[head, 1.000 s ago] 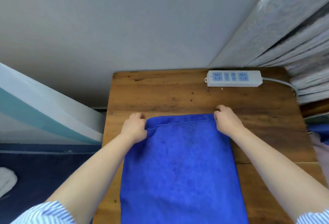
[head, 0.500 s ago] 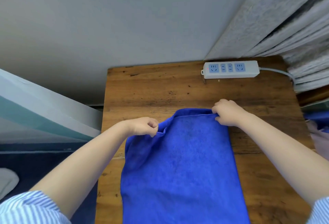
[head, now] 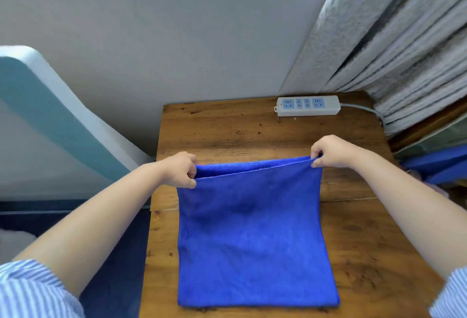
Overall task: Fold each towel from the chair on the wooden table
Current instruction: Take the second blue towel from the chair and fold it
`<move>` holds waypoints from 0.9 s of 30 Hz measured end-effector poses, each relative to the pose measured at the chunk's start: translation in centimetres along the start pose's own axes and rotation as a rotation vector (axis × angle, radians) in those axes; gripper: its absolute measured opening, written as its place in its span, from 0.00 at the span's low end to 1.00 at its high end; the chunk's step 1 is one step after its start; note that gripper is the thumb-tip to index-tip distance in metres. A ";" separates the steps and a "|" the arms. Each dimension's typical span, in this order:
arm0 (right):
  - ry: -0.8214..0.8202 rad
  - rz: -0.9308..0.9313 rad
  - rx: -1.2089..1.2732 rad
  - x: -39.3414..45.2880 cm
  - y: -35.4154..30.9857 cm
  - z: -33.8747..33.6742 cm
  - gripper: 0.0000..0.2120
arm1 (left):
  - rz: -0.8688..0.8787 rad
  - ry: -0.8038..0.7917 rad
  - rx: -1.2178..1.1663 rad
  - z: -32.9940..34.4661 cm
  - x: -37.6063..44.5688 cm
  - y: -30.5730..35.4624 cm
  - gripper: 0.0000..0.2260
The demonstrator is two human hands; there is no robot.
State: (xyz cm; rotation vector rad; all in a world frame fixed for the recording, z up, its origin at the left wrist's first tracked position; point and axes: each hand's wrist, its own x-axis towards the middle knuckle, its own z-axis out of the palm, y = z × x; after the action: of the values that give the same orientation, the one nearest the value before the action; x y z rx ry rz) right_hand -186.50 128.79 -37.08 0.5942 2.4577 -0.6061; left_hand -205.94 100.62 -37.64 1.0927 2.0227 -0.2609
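Towel [head: 252, 237], blue, lies mid-frame on your wooden table [head: 227, 130]; your left hand [head: 180, 170] and right hand [head: 331, 152] each pinch a far corner, lifted; this fold looks half-made; any other towels remain out of view.

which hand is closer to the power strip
Right. The right hand pinches the towel's far corner just below the power strip; the left hand holds the opposite corner, farther away.

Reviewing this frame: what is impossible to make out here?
- Head view: the chair and any remaining towels lie outside the frame.
- How many layers the blue microfibre towel has: its top layer covers them.
- Blue items at right: cut off by the edge, unidentifiable.
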 end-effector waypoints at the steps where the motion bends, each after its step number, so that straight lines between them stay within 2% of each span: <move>1: 0.010 -0.002 -0.009 -0.8 -0.2 -0.1 0.09 | 0.008 0.013 0.059 0.2 -0.9 0.1 0.12; 5: 0.068 -0.018 -0.050 -3.9 -0.8 0.0 0.07 | 0.074 0.085 0.409 0.9 -4.0 1.1 0.16; 9: 0.170 -0.008 -0.092 -7.0 -1.4 1.2 0.04 | 0.153 0.174 0.472 2.3 -7.1 1.9 0.16; 13: 0.284 0.015 -0.107 -10.5 -1.1 2.6 0.04 | 0.222 0.254 0.424 5.2 -10.8 3.4 0.15; 17: 0.291 0.098 -0.126 -12.8 -0.8 3.1 0.06 | 0.278 0.376 0.361 6.3 -13.3 5.1 0.14; 20: 0.305 0.152 -0.157 -14.5 -1.2 3.3 0.07 | 0.320 0.487 0.198 6.7 -14.5 6.1 0.13; 24: 0.307 0.224 -0.184 -16.3 -2.2 4.0 0.08 | 0.340 0.431 -0.082 6.8 -15.7 6.7 0.19; 27: 0.296 0.234 -0.179 -17.5 -2.9 4.6 0.08 | 0.295 0.418 -0.119 7.0 -16.3 6.8 0.21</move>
State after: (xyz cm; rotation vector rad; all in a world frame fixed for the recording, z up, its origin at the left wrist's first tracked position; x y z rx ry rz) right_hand -172.92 119.16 -29.50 0.9371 2.6220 -0.2142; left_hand -191.82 91.24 -29.07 1.4381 2.1606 0.2573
